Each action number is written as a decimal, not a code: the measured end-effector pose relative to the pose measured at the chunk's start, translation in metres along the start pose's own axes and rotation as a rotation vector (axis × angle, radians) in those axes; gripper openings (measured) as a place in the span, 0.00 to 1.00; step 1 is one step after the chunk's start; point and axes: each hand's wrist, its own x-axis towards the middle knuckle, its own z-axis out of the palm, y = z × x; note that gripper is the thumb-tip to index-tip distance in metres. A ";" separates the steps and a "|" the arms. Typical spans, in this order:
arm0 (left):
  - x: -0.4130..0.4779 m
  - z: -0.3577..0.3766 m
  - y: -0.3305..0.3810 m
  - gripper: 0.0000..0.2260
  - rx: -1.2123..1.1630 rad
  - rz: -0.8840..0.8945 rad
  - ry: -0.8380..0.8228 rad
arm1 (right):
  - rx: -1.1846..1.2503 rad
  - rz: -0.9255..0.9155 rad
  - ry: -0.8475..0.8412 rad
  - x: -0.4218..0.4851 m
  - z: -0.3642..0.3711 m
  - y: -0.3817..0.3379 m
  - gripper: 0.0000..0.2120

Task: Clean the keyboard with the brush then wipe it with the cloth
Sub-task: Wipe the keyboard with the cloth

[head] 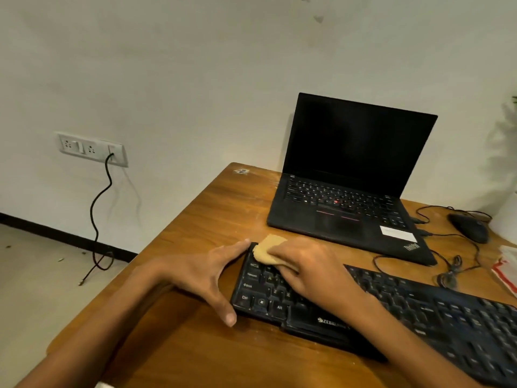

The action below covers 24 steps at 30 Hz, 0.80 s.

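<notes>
Brace: our view finds the left hand (207,273) flat-fingered against the left end of the keyboard (419,309), thumb at its near corner, gripping nothing, likely to stop it sliding
Wipe: the right hand (305,264) clutches the tan cloth (267,249), pressing it on the top-left keys
Keyboard: black, white-lettered, lying aslant on the wooden table (218,208) in front of the open laptop (349,177)
Brush: we cannot see it; wiping, we judge, is under way
</notes>
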 end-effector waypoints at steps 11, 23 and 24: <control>0.011 -0.003 0.014 0.54 0.116 -0.038 0.017 | 0.269 0.115 -0.110 0.002 0.009 0.008 0.27; 0.020 -0.005 0.003 0.57 -0.036 0.031 -0.026 | 0.245 0.064 -0.071 0.015 -0.002 -0.007 0.23; 0.020 -0.005 0.003 0.58 -0.022 0.019 -0.030 | 0.239 0.021 -0.123 0.012 -0.003 -0.013 0.22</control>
